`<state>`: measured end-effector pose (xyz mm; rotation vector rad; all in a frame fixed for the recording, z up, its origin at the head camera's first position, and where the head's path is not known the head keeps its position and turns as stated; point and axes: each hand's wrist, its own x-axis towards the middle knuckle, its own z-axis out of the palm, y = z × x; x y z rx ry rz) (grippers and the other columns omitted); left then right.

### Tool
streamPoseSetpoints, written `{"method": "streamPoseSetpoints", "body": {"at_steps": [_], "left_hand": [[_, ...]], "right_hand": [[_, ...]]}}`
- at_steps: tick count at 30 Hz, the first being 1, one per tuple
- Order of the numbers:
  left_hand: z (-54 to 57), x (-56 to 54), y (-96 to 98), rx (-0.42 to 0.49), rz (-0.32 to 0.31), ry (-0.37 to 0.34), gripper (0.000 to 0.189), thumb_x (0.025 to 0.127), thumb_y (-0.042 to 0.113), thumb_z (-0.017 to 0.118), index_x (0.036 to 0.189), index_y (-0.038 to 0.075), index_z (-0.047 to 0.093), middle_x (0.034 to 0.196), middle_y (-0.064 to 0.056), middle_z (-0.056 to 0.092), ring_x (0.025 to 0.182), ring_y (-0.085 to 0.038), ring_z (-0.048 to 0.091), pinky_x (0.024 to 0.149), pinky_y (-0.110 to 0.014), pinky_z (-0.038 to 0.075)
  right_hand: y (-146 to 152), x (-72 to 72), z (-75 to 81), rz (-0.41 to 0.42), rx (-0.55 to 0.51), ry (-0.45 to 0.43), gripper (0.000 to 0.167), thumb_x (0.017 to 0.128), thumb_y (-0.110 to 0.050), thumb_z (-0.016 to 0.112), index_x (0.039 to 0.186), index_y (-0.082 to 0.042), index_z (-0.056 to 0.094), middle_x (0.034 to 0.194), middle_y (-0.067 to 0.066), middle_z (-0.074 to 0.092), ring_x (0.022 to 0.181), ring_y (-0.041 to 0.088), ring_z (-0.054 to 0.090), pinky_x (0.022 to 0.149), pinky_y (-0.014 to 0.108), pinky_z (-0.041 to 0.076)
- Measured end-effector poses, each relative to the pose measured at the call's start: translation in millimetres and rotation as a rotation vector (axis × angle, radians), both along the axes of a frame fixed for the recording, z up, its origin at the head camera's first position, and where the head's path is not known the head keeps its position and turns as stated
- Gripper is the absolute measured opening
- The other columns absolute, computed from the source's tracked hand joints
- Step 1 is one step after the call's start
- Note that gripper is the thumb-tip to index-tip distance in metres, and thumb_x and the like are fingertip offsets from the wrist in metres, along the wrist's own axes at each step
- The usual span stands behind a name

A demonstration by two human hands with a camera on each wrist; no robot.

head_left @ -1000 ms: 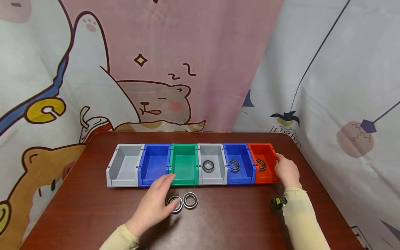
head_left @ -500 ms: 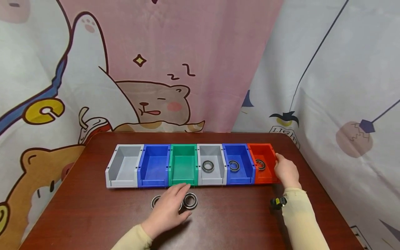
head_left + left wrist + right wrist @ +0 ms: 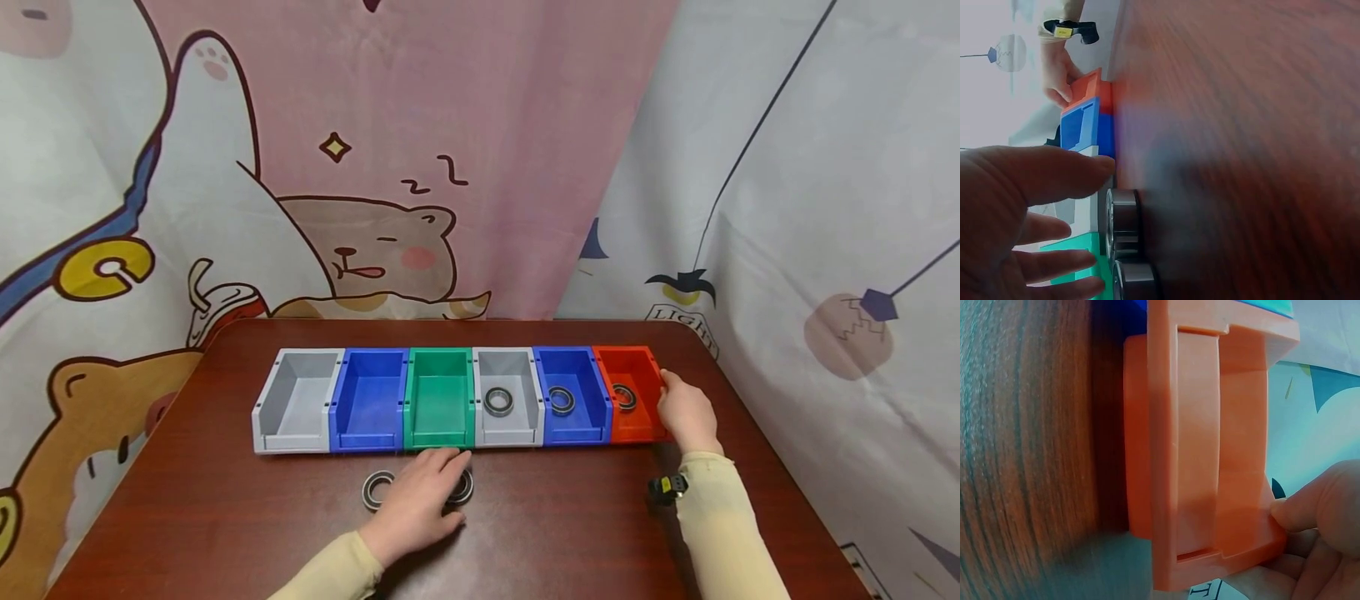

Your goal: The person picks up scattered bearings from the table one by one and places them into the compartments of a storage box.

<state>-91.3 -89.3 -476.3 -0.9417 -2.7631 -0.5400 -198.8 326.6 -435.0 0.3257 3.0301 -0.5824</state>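
Note:
My left hand (image 3: 420, 504) hovers palm down over the bearings in front of the bins, thumb and fingers apart. One metal ball bearing (image 3: 368, 492) shows left of it, and another bearing (image 3: 467, 490) is partly covered by its fingers. In the left wrist view the fingers reach beside the near bearing (image 3: 1124, 219), with a second bearing (image 3: 1135, 279) next to it. At the far right, my right hand (image 3: 687, 410) grips the side wall of the red bin (image 3: 647, 425), its thumb (image 3: 1294, 514) over the wall's edge.
Joined to the red bin runs a row: blue bin (image 3: 577, 435), grey bin (image 3: 510, 437), green bin (image 3: 441, 400), another blue bin (image 3: 369, 400) and another grey bin (image 3: 300, 400). The red, right blue and right grey bins each hold a bearing. A printed curtain (image 3: 480, 167) hangs behind the table.
My left hand has moved right across the bearings, uncovering the left one and partly covering the right one. The right hand stays on the red bin.

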Motion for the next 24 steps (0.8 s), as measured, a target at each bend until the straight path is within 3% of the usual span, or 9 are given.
{"method": "streamPoseSetpoints", "body": {"at_steps": [11,16,24], "left_hand": [[-5.8,-6.1,6.8,-0.060,-0.017,0.075,0.060,0.065,0.013,0.082,0.121,0.005,0.064,0.107,-0.007,0.063,0.097,-0.026,0.058,0.082,-0.040,0.052],[-7.1,-8.8,7.8,-0.064,-0.026,0.058,0.052,0.066,0.009,0.080,0.116,0.006,0.067,0.103,-0.006,0.061,0.094,-0.026,0.056,0.082,-0.039,0.051],[-3.8,-16.6,9.7,-0.091,-0.053,0.048,0.035,0.063,0.012,0.080,0.096,0.011,0.069,0.089,-0.003,0.058,0.083,-0.023,0.054,0.070,-0.035,0.048]], "right_hand": [[0,1.0,-1.8,0.010,0.016,0.022,0.049,0.101,-0.009,0.042,0.146,0.009,0.036,0.130,0.039,0.050,0.094,0.044,0.057,0.083,0.058,0.048],[-1,1.4,-1.2,0.006,0.010,0.015,0.049,0.101,-0.009,0.043,0.146,0.009,0.035,0.130,0.039,0.050,0.092,0.044,0.057,0.083,0.058,0.048],[-2,1.1,0.2,-0.006,-0.011,0.020,0.049,0.102,-0.010,0.044,0.147,0.009,0.035,0.126,0.038,0.052,0.085,0.040,0.054,0.079,0.055,0.049]]}}
